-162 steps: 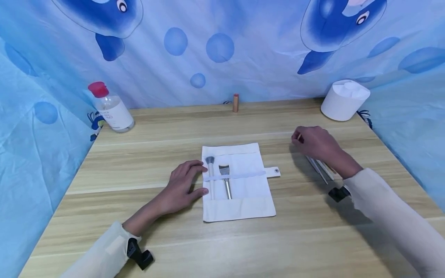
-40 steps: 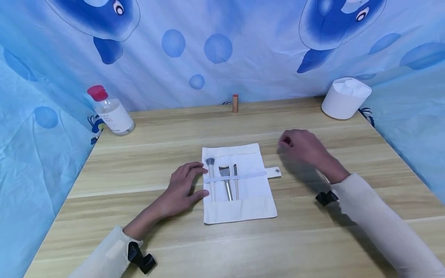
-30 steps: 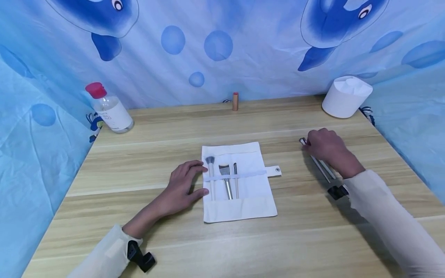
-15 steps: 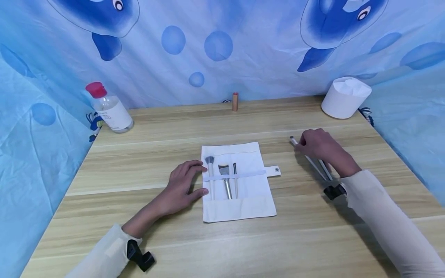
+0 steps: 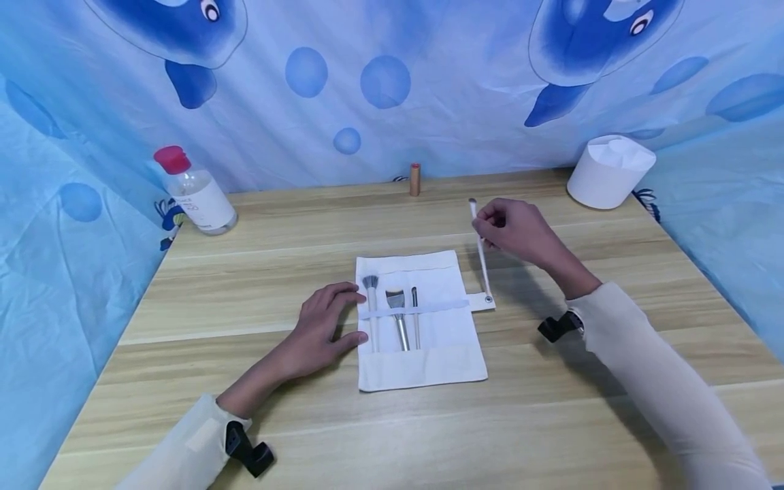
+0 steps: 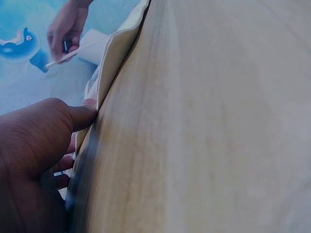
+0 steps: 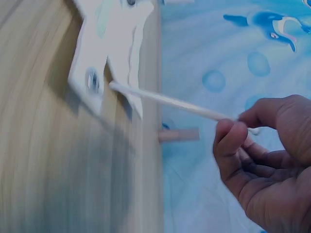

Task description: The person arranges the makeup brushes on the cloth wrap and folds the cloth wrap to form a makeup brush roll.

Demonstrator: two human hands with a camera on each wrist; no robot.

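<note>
A white fabric brush roll [image 5: 450, 344] lies unfolded at the table's middle, its snap strap [image 5: 480, 303] pointing right. Under its elastic band sit a fluffy makeup brush [image 5: 371, 299], a wide flat brush [image 5: 396, 301] and a thin dark-tipped brush [image 5: 415, 299]. My left hand [image 5: 321, 330] rests at the roll's left edge, thumb and fingertips touching it; the left wrist view has the thumb [image 6: 80, 118] against that edge. Above the table, right of the roll, my right hand [image 5: 517, 228] pinches a slim white makeup brush [image 7: 170, 101] near its tip end, handle slanting down over the strap.
A red-capped clear bottle [image 5: 202, 197] stands at the back left. Near the back edge is a small copper-coloured tube [image 5: 415, 180], with a white paper roll [image 5: 606, 173] at the back right. Blue dolphin-print cloth [image 5: 257, 129] hangs behind the wooden table [image 5: 294, 422].
Since 5.4 s ago the thin dark-tipped brush has come into the roll. My right hand has just lifted another brush from the right and carried it left. My left hand stays put.
</note>
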